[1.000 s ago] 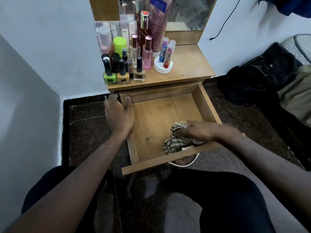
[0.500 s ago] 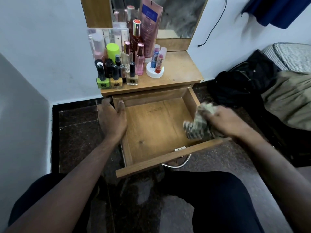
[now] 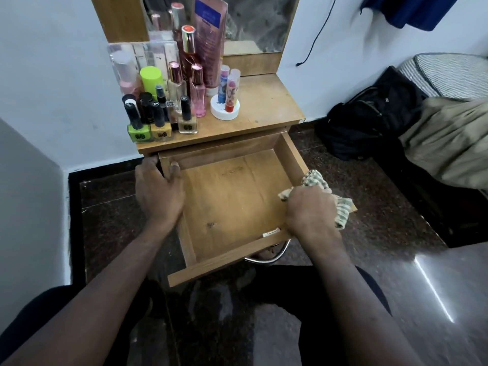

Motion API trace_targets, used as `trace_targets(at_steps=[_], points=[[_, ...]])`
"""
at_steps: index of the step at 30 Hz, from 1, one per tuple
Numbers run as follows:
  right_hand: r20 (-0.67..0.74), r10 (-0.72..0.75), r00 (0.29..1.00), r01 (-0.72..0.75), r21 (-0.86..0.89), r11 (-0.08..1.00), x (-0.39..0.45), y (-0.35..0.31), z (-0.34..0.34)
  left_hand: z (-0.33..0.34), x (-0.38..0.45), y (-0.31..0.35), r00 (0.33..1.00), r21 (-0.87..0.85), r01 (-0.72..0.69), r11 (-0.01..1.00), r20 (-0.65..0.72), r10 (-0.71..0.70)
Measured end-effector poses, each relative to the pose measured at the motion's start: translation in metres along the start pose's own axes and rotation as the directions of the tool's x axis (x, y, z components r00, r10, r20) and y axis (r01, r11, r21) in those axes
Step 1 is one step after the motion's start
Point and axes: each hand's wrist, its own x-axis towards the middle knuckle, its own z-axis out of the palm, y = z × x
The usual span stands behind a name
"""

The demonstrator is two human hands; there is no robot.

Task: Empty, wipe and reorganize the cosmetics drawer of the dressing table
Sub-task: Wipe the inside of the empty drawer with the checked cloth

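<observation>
The wooden drawer [image 3: 227, 268] of the dressing table is pulled out and holds no cosmetics. My left hand [image 3: 158, 194] grips the drawer's left wall near the back, thumb inside. My right hand [image 3: 309, 215] holds a checked cloth [image 3: 315, 180] bunched against the drawer's right wall near the front corner. Nail polish bottles [image 3: 158, 125], perfume bottles [image 3: 198, 93], a pink tube [image 3: 210, 40] and lip balms on a white jar [image 3: 225, 109] stand on the tabletop [image 3: 266, 107].
A mirror [image 3: 253, 19] rises behind the tabletop. A black bag [image 3: 369, 117] and an olive cloth [image 3: 449, 143] lie on the dark floor at the right. A white wall closes the left side. A metal drawer handle [image 3: 274, 256] sticks out below the front panel.
My right hand has carried the cloth from the drawer's front middle to its right wall and now bunches it there near the front corner. My left hand has stayed on the left wall.
</observation>
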Motion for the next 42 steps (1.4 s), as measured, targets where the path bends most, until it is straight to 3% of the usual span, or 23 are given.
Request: trace_targets(at_steps=[3,8,12,16,20,25,29,32,35,40,42], points=[[-0.07,0.079,0.994,-0.069,0.143,0.987,0.029,-0.007,0.015,-0.004,-0.002,0.001,0.999,0.062,-0.041,0.997,0.006,0.041],[-0.165,-0.053,0.985,0.097,0.27,0.958,0.061,-0.029,-0.001,-0.005,-0.004,0.002,0.998,0.097,-0.057,0.994,-0.002,0.057],[-0.263,-0.077,0.962,0.184,0.411,0.893,0.094,-0.055,0.0,-0.005,-0.004,0.003,0.999,0.088,-0.049,0.995,-0.006,0.049],[-0.329,-0.19,0.925,0.33,0.449,0.83,0.09,-0.079,0.009,-0.006,-0.005,0.006,0.999,0.081,-0.036,0.996,-0.007,0.037],[-0.336,-0.36,0.87,0.475,0.379,0.794,0.062,-0.111,0.009,-0.006,-0.004,0.009,1.0,0.046,-0.013,0.999,-0.024,0.014],[-0.298,-0.739,0.604,0.775,0.438,0.456,0.016,-0.164,0.003,-0.01,-0.004,0.007,0.985,-0.243,0.162,0.956,-0.015,-0.171],[-0.317,-0.778,0.542,0.797,0.489,0.355,0.018,-0.157,-0.004,-0.012,0.006,-0.01,0.893,-0.581,0.425,0.695,0.142,-0.427],[-0.243,-0.885,0.398,0.856,0.444,0.263,0.005,-0.127,-0.004,-0.029,0.005,-0.003,0.882,-0.575,0.466,0.673,0.239,-0.406],[-0.184,-0.925,0.334,0.826,0.53,0.193,-0.009,-0.093,-0.003,-0.036,0.009,-0.006,0.873,-0.593,0.488,0.641,0.352,-0.339],[-0.071,-0.986,0.149,0.882,0.461,0.1,-0.044,-0.054,-0.018,-0.032,0.001,0.001,0.904,-0.561,0.427,0.709,0.279,-0.323],[-0.061,-0.983,0.172,0.895,0.428,0.13,-0.049,-0.054,-0.02,-0.027,-0.006,0.006,0.923,-0.501,0.385,0.775,0.224,-0.314]])
